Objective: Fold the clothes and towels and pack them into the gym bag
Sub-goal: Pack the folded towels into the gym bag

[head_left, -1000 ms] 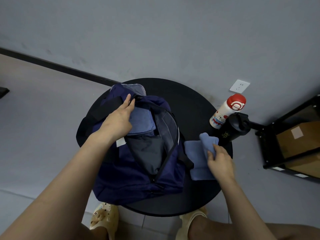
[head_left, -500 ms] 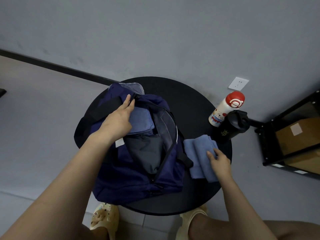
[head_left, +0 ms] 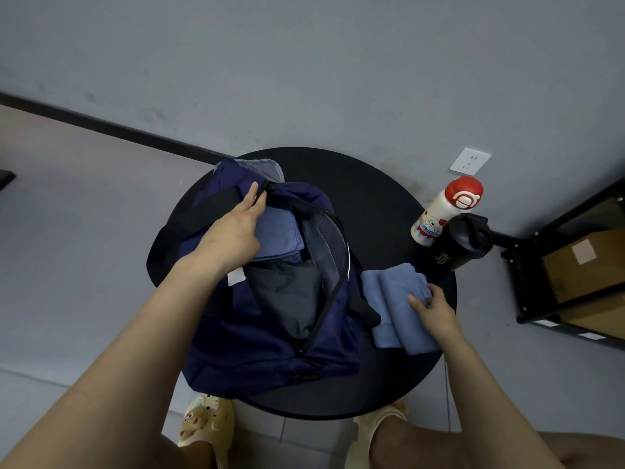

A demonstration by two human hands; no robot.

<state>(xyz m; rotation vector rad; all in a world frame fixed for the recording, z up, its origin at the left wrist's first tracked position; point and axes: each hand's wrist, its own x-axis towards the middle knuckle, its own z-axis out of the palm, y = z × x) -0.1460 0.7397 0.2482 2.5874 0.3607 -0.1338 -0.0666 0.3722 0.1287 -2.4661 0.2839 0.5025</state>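
Observation:
A navy gym bag (head_left: 270, 350) lies unzipped on a round black table (head_left: 372, 204). Inside it I see a folded blue cloth (head_left: 277, 235) above a dark grey garment (head_left: 287, 296). My left hand (head_left: 233, 228) rests on the bag's far left rim, fingers stretched along the zipper edge beside the blue cloth. To the right of the bag lies a folded blue towel (head_left: 389, 299). My right hand (head_left: 429, 306) grips the towel's right side, thumb on top and fingers curled at its edge.
A white bottle with a red cap (head_left: 446, 211) and a black bottle (head_left: 456, 245) stand at the table's right edge, just beyond the towel. A black shelf with cardboard boxes (head_left: 575, 265) stands to the right. A wall socket (head_left: 470, 160) is behind the bottles.
My right hand has laid the towel's raised flap down over the rest, leaving a narrower folded strip. My left hand has stayed on the bag's rim.

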